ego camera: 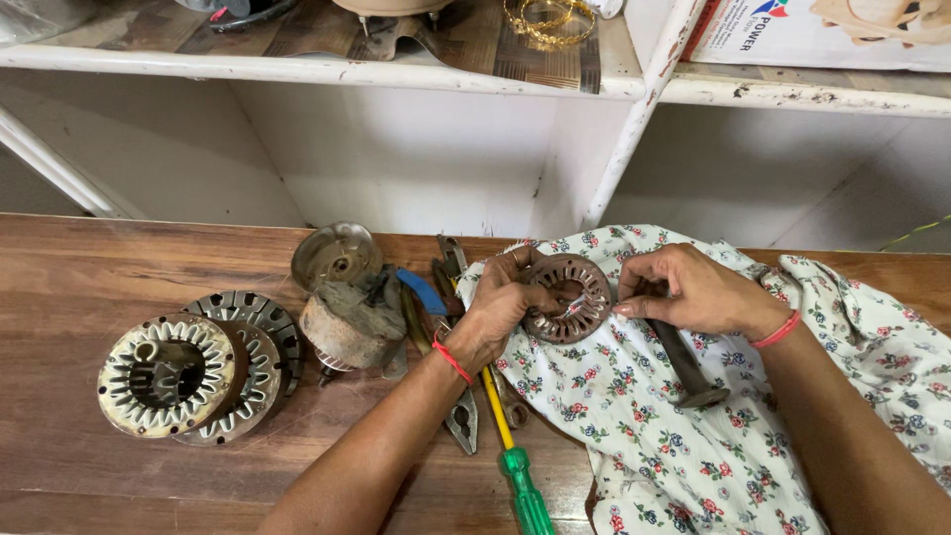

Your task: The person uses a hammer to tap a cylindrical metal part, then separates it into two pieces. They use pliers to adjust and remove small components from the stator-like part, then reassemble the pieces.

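- Well left of the left hand (495, 309) sit stacked stator cores (188, 372), with a rusty motor housing (349, 322) nearer it.
- Just below that hand lie pliers (462, 416) and a green-handled screwdriver (523, 490).
- Left hand – fingers curled around the slotted stator ring's (567, 298) rim.
- The ring looks rigid, fairly heavy – best gripped by its outer edge.
- Right hand (688, 292) pinches the ring's right edge, over a floral cloth (693, 446).
- No containers show nearby.
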